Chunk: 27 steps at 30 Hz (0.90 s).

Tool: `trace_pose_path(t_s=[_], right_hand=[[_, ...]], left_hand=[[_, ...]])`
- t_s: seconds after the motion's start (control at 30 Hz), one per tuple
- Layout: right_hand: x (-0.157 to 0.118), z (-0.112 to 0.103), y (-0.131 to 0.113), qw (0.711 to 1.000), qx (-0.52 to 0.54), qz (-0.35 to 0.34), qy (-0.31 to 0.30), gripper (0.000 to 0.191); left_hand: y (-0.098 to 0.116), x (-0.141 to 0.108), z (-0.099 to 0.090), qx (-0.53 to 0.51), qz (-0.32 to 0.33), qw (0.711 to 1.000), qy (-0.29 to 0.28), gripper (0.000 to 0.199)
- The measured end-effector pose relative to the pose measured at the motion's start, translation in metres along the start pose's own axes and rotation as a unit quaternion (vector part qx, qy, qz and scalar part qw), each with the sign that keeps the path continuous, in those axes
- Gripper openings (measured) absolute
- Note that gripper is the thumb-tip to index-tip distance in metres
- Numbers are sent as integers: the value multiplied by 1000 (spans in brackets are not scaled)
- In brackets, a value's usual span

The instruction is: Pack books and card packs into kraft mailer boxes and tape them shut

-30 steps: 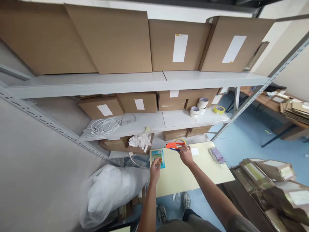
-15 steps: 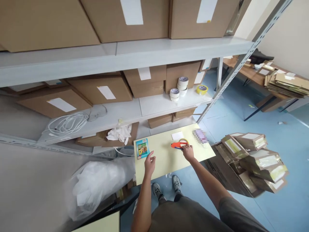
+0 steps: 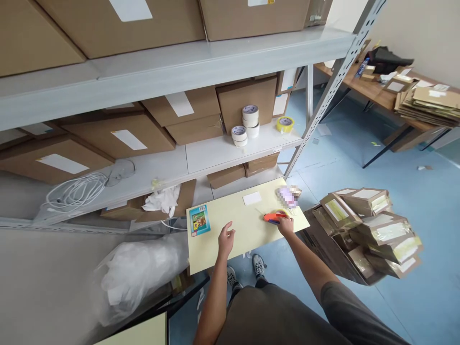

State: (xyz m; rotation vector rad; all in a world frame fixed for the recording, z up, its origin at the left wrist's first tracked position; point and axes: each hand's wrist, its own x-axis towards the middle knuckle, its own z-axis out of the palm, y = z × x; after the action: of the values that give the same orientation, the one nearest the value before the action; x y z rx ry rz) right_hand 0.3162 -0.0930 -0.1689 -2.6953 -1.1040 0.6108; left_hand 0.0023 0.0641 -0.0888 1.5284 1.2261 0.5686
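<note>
Head view: yellow table [image 3: 215, 242] in front of metal shelving.
Right hand [image 3: 286, 225]: fingers resting on the orange tape dispenser [image 3: 273, 217] near the table's right edge; whether they close round it is hard to tell.
Left hand [image 3: 226, 238]: loosely open, holding nothing, over the tabletop.
Small booklet [image 3: 199, 220]: flat, left of that hand.
Handling: the dispenser looks light, rigid plastic; take it by the orange body, clear of the blade end.

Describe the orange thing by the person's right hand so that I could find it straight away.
Start at the pale yellow table in front of the grey shelving. Near its right edge the right hand rests on an orange tape dispenser with a roll of yellow-rimmed tape. It is the only bright orange thing there; the white slip and the colourful booklet lie flat.
</note>
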Motion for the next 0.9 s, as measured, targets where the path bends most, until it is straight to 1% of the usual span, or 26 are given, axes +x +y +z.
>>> trace_pose_path(t_s=[0.07,0.1,0.2,0.3,0.4,0.47,0.53,0.67,0.77,0.9], right_hand=[[0,-5,-7,1000,9,1,-7,44],[-1,-7,-12,1000,19,3,-1,43],[-1,-10,-33,996,73,-10,40,45],[1,-10,-61,985,142,-66,73,49],[3,-6,-99,965,212,-134,80,52],[5,-3,-129,951,240,-178,74,53],[5,0,-165,940,248,-227,62,54],[-8,12,-246,915,234,-327,23,53],[-32,29,-312,898,215,-384,1,47],[-83,65,-399,862,183,-469,-56,30]], left_hand=[[4,3,2,1,4,1000,1,44],[6,4,2,3,7,1000,4,43],[8,4,-4,8,17,1000,23,42],[7,0,-18,-5,15,999,52,42],[3,-8,-42,-23,5,995,100,40],[-2,-15,-64,-33,-2,990,140,37],[-9,-24,-89,-43,-7,982,182,36],[-30,-49,-148,-67,-22,963,261,36],[-52,-75,-198,-79,-41,944,317,35],[-89,-116,-272,-92,-50,915,389,36]])
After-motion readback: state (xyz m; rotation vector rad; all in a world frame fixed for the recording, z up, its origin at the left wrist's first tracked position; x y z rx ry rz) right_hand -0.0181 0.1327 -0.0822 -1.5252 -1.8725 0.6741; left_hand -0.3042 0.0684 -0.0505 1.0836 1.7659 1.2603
